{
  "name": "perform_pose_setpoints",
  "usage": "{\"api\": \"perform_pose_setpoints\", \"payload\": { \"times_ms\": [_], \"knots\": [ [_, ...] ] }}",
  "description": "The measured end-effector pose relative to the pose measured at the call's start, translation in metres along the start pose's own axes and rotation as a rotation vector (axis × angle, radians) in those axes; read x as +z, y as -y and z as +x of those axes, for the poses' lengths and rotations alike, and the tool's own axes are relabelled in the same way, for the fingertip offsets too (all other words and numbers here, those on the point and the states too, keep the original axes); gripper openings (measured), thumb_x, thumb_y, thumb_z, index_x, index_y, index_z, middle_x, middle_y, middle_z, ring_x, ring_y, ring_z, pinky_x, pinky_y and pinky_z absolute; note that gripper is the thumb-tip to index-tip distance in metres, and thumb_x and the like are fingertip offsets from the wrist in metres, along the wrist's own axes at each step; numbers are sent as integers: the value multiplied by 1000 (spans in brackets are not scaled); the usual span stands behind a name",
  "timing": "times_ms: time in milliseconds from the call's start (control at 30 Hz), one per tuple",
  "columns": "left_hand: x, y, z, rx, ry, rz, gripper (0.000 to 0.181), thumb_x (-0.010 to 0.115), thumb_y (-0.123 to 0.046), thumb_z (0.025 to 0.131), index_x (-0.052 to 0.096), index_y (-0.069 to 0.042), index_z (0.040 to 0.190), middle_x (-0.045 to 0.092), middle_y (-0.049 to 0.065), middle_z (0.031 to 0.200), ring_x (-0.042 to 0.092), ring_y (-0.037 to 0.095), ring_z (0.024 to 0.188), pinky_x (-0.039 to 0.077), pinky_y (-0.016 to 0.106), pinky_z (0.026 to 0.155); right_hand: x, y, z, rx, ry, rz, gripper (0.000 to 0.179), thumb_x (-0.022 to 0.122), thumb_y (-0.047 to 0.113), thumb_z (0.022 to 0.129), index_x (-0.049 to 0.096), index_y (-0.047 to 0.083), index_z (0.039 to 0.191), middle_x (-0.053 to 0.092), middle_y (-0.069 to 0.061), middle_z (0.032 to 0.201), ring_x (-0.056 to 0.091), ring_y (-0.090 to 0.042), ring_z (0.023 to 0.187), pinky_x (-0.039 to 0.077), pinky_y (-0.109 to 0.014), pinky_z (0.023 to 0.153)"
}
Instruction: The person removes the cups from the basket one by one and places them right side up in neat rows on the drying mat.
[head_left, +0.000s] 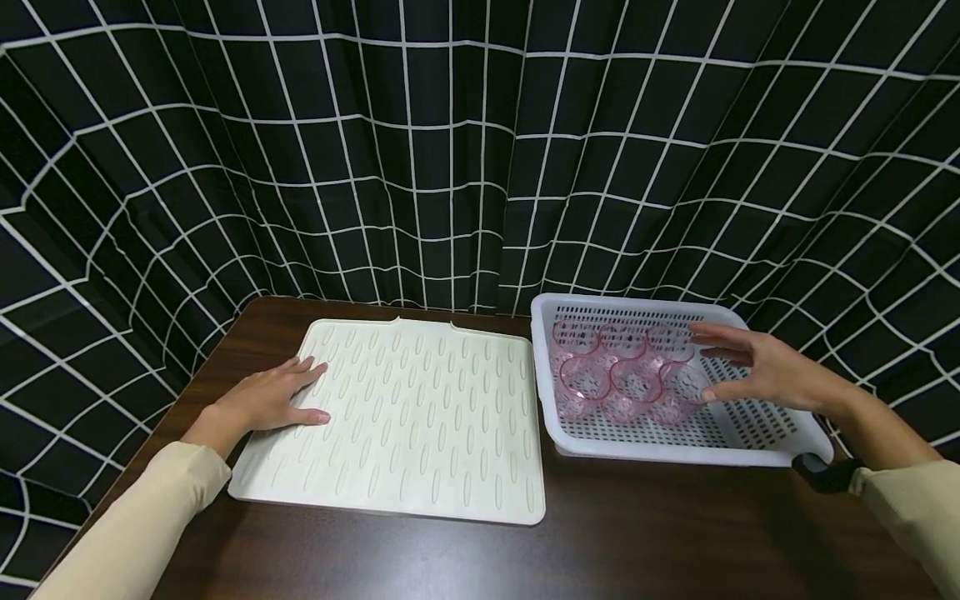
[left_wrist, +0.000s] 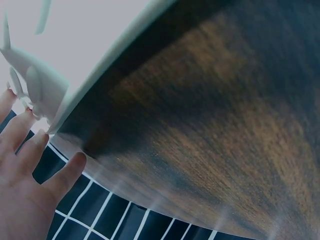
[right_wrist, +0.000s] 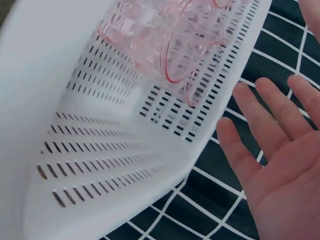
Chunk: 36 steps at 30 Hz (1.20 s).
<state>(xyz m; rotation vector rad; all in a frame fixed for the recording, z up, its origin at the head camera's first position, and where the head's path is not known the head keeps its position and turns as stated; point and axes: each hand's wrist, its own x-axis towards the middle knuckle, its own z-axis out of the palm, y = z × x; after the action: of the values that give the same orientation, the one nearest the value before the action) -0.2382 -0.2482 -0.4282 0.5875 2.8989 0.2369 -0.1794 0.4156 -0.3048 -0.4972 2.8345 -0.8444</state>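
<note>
A cream drying mat [head_left: 408,417] with raised oval ridges lies on the dark wooden table. My left hand [head_left: 273,400] rests at its left edge, fingers spread over the surface. In the left wrist view, the left hand [left_wrist: 30,175] shows beside the mat's pale rim [left_wrist: 107,60]. Several clear pink cups [head_left: 626,379] stand grouped in rows inside a white perforated basket [head_left: 757,454]. Above the basket's right part, my right hand [head_left: 776,371] reaches toward the nearest cups with fingers extended and nothing held. The right wrist view shows its relaxed fingers [right_wrist: 272,115] beside the pink cups [right_wrist: 170,45].
The basket stands right of the mat, their edges close together. A black gridded curtain [head_left: 420,150] surrounds the back and sides of the table [head_left: 360,558]. A black strap [head_left: 825,473] circles the right wrist near the basket's front right corner.
</note>
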Motion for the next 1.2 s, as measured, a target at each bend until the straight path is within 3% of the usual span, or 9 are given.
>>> {"api": "perform_pose_setpoints", "payload": {
  "times_ms": [533,900,1200],
  "knots": [
    [0,-1,0,-3,-12,7,102,65,-74,78,42,-6,151,36,27,154,31,49,141,34,71,101,3,-15,20,45,156,-15,83,82,18,83,36,-9,147,45,-35,142,52,-53,120,44,-68,92],
    [2,1,1,-14,-11,0,104,64,-76,77,41,-7,152,35,27,155,30,49,142,33,71,102,9,-22,26,44,160,-69,89,85,26,79,39,-11,145,48,-34,139,51,-52,121,45,-66,92],
    [2,1,1,-18,-13,-6,102,67,-72,78,41,-6,152,34,27,155,29,49,142,32,71,102,9,-24,24,39,213,-82,94,88,27,74,39,-9,146,50,-32,137,53,-48,117,45,-67,91]
  ]
}}
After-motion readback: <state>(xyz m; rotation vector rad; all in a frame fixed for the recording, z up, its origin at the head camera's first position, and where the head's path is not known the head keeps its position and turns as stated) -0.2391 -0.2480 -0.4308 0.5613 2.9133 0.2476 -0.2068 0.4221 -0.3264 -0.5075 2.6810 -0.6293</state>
